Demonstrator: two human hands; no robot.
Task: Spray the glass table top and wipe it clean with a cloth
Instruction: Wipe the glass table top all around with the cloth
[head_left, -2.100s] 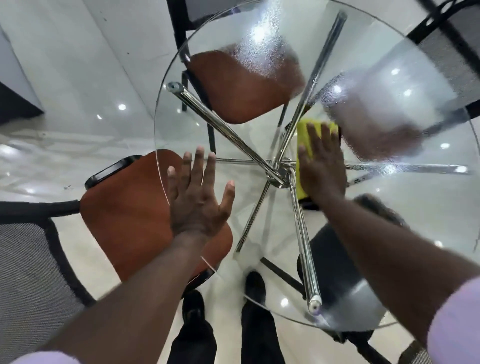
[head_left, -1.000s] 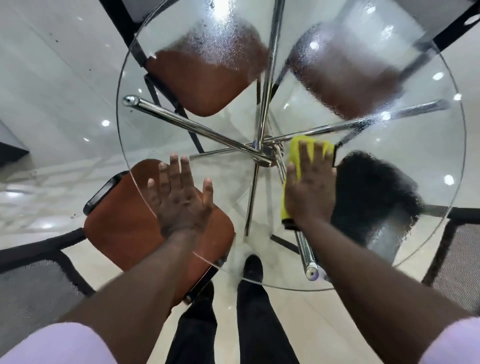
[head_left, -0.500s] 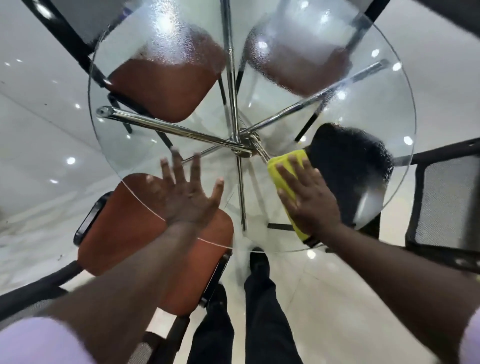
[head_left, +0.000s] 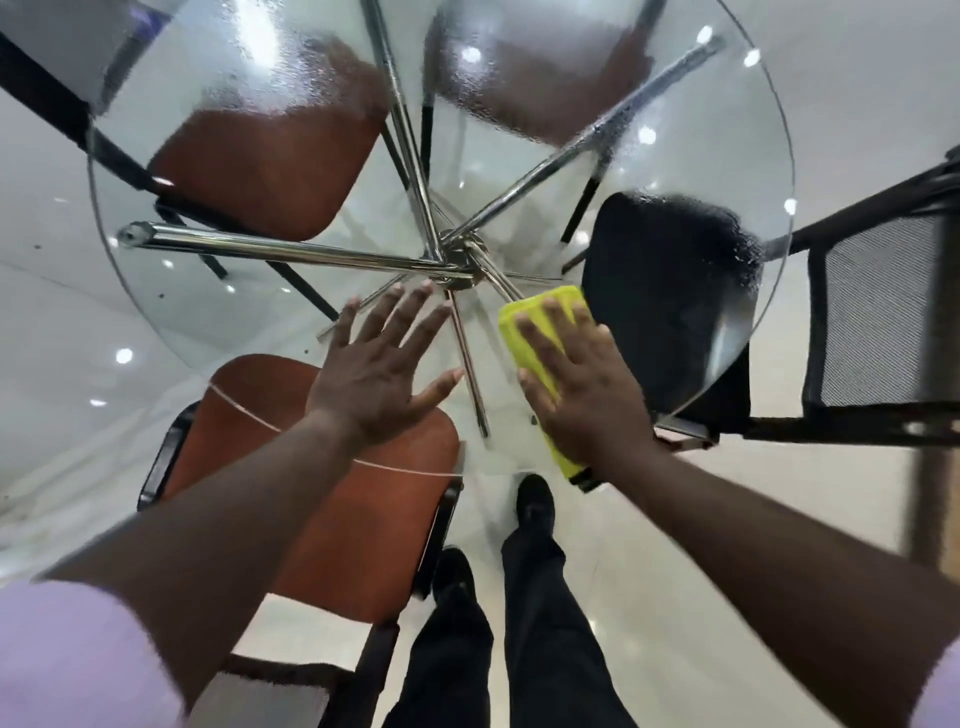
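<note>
Plainly, the person is pressing the right hand (head_left: 582, 384) flat on the yellow cloth (head_left: 535, 338) near the round glass surface's (head_left: 218, 312) near edge to wipe off spray droplets, while the left hand (head_left: 379, 364), fingers spread and empty, is bracing beside it.

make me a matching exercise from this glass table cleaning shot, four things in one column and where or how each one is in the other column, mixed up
Column one:
1. folded yellow cleaning cloth
2. person's left hand
3. black padded chair seat
4. far part of the round glass table top

Column two:
A. spread flat on the glass, holding nothing
B. covered in spray droplets, not yet wiped
C. pressed onto the glass under the right hand
D. seen through the glass at the right edge

Pairs: 1-C, 2-A, 3-D, 4-B
</note>
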